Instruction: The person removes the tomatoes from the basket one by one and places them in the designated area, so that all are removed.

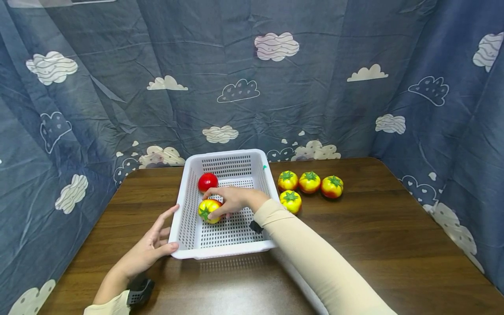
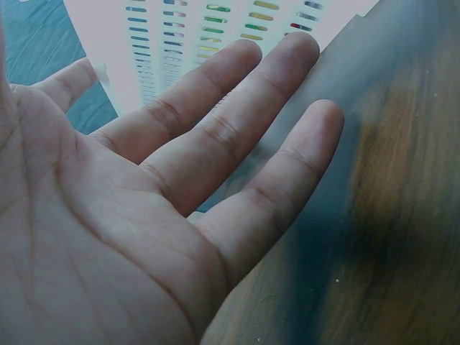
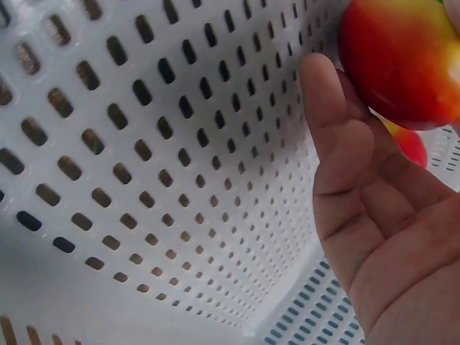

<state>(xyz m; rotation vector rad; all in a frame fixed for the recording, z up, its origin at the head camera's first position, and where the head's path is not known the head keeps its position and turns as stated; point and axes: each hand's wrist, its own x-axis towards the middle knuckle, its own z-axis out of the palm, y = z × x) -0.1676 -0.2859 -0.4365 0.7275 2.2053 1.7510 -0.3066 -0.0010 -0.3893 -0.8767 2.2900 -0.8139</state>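
Note:
Inside a white perforated plastic basket [image 1: 228,249], my right hand [image 1: 236,199] grips a yellow-and-red toy tomato [image 1: 209,210] with a green leafy top, near the basket's left wall. In the right wrist view this tomato [image 3: 402,65] shows its red side, held above the curled fingers [image 3: 345,154]. A red round fruit [image 1: 207,181] lies just behind it in the basket. At the basket's left side, my left hand [image 1: 147,245] touches the rim with fingers spread and thumb at the near corner. The left wrist view shows its fingers [image 2: 230,136] nearly straight beside the perforated wall.
Right of the basket, several more yellow-and-red tomatoes [image 1: 309,182] sit on the brown wooden table [image 1: 393,227], one of them [image 1: 290,201] close to the basket wall. A blue cloud-patterned curtain [image 1: 315,96] hangs behind and along both sides.

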